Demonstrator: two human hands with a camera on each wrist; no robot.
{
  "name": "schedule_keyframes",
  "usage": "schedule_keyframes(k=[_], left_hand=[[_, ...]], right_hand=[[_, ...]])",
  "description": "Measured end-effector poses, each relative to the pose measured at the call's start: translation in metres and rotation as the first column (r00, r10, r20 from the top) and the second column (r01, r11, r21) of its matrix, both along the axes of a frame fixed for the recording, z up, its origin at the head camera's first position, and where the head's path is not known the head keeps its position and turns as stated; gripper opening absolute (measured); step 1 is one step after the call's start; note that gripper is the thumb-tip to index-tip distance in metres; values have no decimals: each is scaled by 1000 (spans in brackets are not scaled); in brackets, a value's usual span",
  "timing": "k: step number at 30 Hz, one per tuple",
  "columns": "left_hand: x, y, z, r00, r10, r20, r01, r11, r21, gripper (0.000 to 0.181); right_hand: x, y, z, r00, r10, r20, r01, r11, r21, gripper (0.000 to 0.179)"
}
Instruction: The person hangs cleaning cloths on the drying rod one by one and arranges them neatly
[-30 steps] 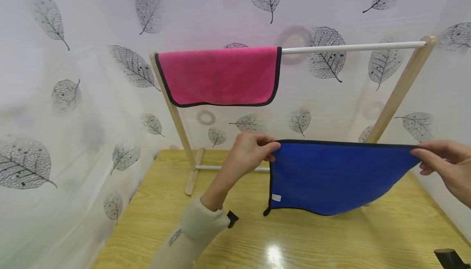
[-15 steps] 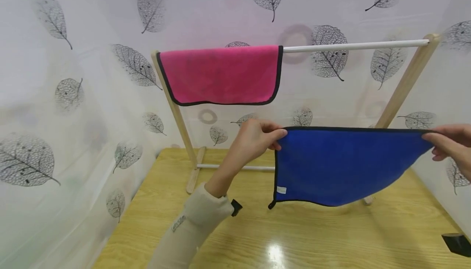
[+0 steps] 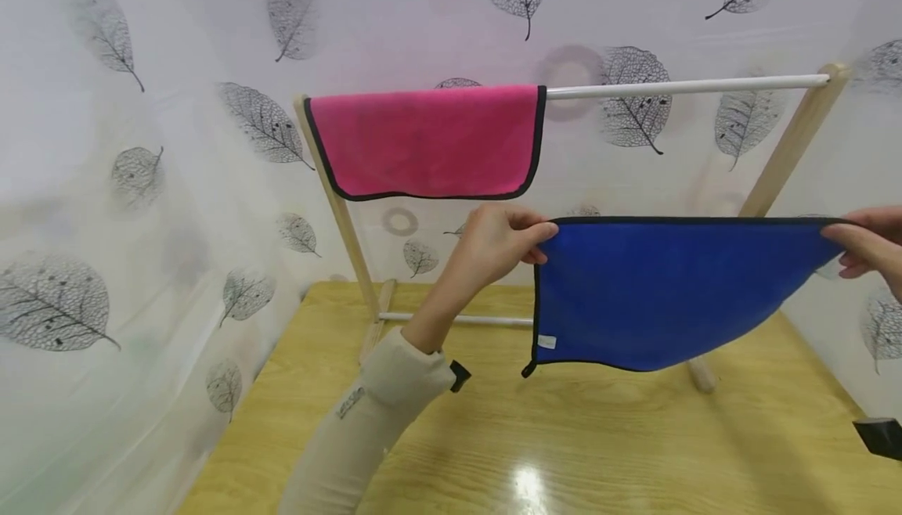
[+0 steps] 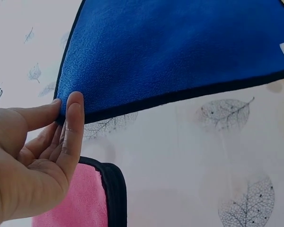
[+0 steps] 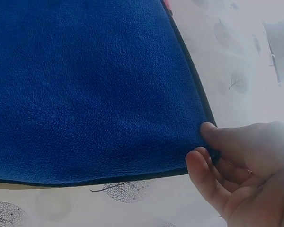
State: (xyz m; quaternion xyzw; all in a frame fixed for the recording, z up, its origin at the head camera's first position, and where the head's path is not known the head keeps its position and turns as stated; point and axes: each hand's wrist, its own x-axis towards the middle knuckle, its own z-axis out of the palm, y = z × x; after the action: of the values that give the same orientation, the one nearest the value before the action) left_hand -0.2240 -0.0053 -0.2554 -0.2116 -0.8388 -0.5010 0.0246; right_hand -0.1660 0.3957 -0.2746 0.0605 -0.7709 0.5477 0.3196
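Observation:
A blue towel with black edging hangs stretched between both hands, its top edge nearly level. My left hand pinches the top left corner between thumb and fingers. At the top right corner my right hand pinches the cloth the same way; part of that hand is cut off by the head view's edge. A small white label and a black loop show at the towel's lower left. In the right wrist view the thumb and fingers of the right hand meet at the blue corner.
Behind the towel stands a wooden rack with a white top rod. A pink towel with black edging is draped over the rod's left part. The rack's right post rises behind the towel. Beneath is a wood-grain table; leaf-patterned sheeting surrounds it.
Both hands have raised the blue towel and shifted it slightly right in the head view, up toward the rod. The pink towel still hangs in place.

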Motion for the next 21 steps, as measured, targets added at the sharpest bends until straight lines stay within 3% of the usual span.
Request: schedule_keyframes(k=[9,14,21], left_hand=[[-12,5,12,998,-7,-60,8,1000,9,19],[-16,10,23,999,20,-48,-21,1000,-13,21],[-24,15,35,999,8,-46,-11,999,-51,26]], right_hand=[[-12,9,11,1000,23,11,-24,999,23,56],[-20,17,17,1000,-2,28,1,999,42,50],[-31,26,30,996,-6,94,1,999,53,50]])
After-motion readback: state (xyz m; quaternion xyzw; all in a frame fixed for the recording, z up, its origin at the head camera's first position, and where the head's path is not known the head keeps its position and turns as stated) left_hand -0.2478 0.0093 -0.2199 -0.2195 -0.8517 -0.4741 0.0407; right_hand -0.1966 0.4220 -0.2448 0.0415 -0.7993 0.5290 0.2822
